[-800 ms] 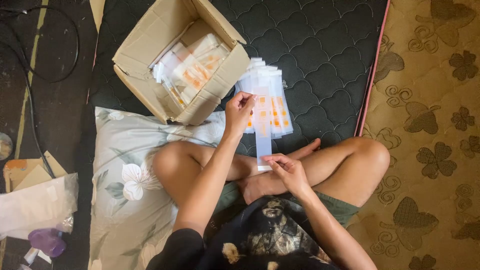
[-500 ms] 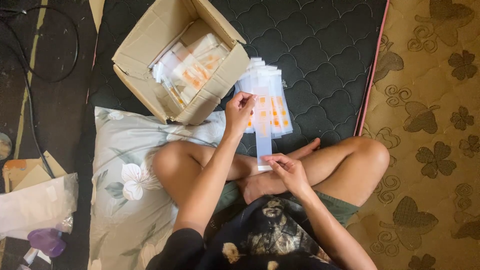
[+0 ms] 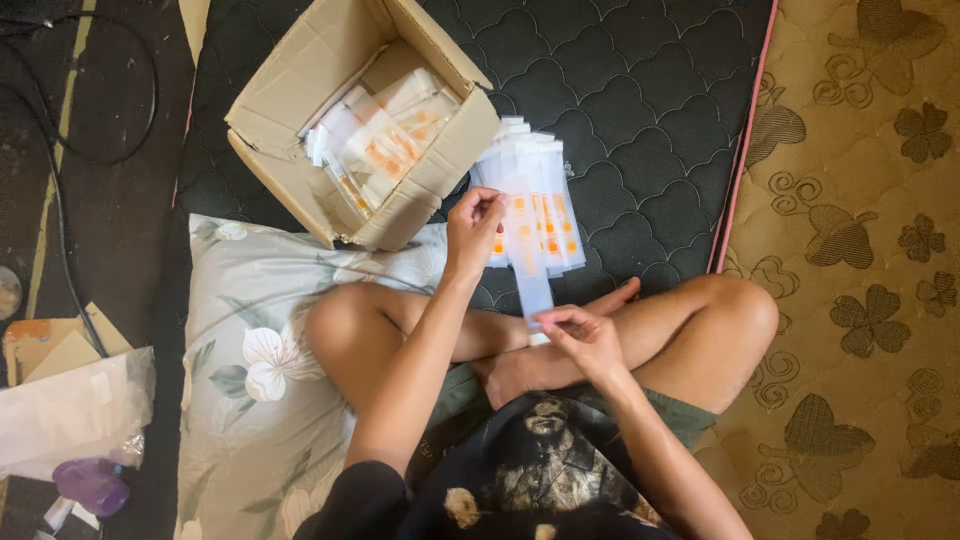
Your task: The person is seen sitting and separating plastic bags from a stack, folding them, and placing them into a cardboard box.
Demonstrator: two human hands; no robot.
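Observation:
I sit cross-legged on a dark quilted mat. My left hand pinches the top of a long clear plastic sleeve. My right hand pinches the lower end of that same sleeve, just above my crossed ankles. Behind the sleeve lies a fanned stack of clear packets with orange printing on the mat. To the upper left stands an open cardboard box with several more such packets inside.
A floral pillow lies under my left knee. Black cables run over the dark floor at left. A clear plastic bag, a purple object and cardboard scraps sit at lower left. A tan patterned mattress fills the right.

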